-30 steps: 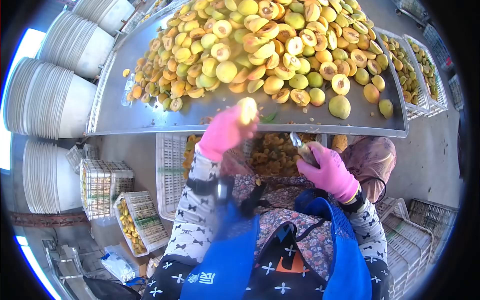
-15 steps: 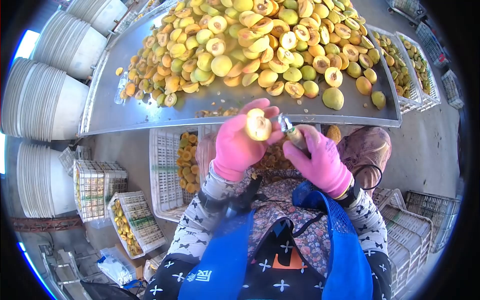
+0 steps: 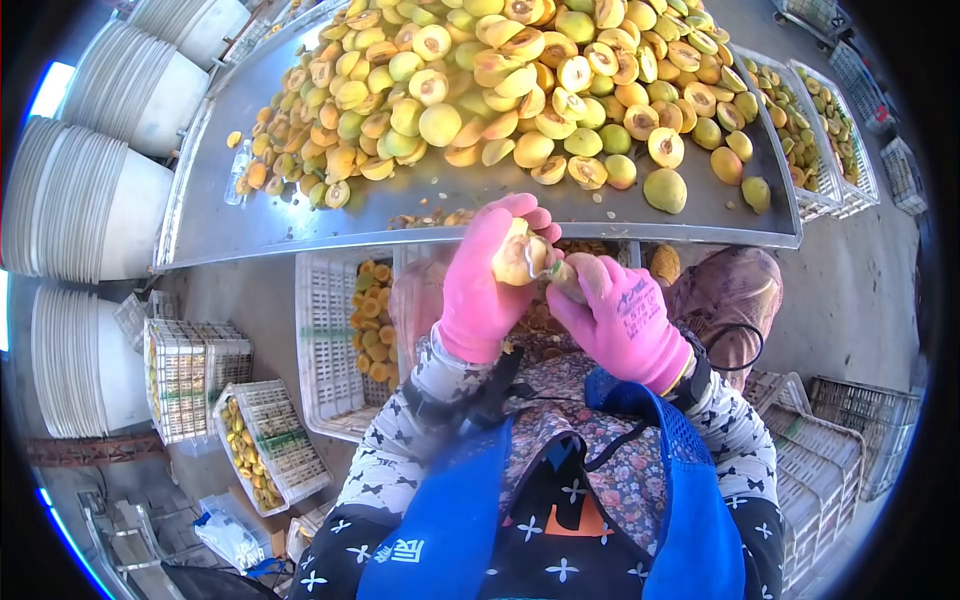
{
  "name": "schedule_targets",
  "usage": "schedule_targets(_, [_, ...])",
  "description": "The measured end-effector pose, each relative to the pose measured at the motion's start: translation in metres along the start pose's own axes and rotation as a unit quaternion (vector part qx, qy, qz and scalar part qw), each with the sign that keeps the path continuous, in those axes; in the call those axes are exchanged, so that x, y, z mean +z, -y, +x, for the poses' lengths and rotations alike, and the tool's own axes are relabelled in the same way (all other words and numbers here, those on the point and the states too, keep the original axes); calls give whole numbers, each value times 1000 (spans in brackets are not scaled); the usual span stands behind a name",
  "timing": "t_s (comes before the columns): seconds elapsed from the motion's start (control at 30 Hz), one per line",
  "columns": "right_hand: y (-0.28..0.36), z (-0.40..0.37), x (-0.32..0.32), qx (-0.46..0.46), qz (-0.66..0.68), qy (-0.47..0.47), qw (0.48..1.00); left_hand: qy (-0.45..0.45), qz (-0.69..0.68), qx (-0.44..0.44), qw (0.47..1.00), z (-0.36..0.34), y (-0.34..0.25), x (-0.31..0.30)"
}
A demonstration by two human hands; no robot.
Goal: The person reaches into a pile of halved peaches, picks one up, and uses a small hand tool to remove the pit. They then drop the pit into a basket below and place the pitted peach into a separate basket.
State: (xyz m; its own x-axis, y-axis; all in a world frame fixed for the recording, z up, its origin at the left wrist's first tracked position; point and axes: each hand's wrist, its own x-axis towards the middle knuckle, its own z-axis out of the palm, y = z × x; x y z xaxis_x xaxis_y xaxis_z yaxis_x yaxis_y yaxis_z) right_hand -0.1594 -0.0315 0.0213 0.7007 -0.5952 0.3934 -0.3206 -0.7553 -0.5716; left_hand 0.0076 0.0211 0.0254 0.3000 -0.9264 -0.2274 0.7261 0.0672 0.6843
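Pink gloves cover both hands. My left hand (image 3: 490,285) is wrapped round a pale yellow fruit half (image 3: 516,258), its cut side facing up and right. In my right hand (image 3: 625,320) is a small tool with a dark handle (image 3: 567,280); its thin metal loop (image 3: 534,252) lies against the cut face of the fruit. Both hands are close together just below the near edge of a metal table (image 3: 340,240). A large pile of halved yellow-orange fruit (image 3: 430,90) covers much of that table.
A white crate (image 3: 330,340) with hollowed fruit halves stands below the table, left of my hands. More fruit-filled crates (image 3: 285,440) are at the lower left. Crates (image 3: 810,470) are stacked at the right. Stacked white tubs (image 3: 85,200) line the far left.
My right hand has moved left and its tool, previously apart from the fruit, now touches the cut face. The fruit in my left hand is turned more toward the tool.
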Motion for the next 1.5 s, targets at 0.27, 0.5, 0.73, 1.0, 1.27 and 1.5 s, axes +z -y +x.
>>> schedule_targets(0.27, [-6,3,5,6,-37,25,999,86,26,23,996,-1,5,-1])
schedule_targets(0.5, [-17,-2,4,-18,-53,85,995,74,85,10,994,-3,11,-3])
schedule_targets(0.73, [2,-11,9,42,152,99,983,75,186,72,977,-5,21,-10])
schedule_targets(1.0, [13,-3,6,283,431,173,839,-86,156,100,979,3,19,16])
schedule_targets(1.27, [5,-1,-3,356,533,275,716,-16,190,1,982,9,14,6])
schedule_targets(1.5, [-20,-15,-8,349,647,335,589,77,304,-14,949,14,17,0])
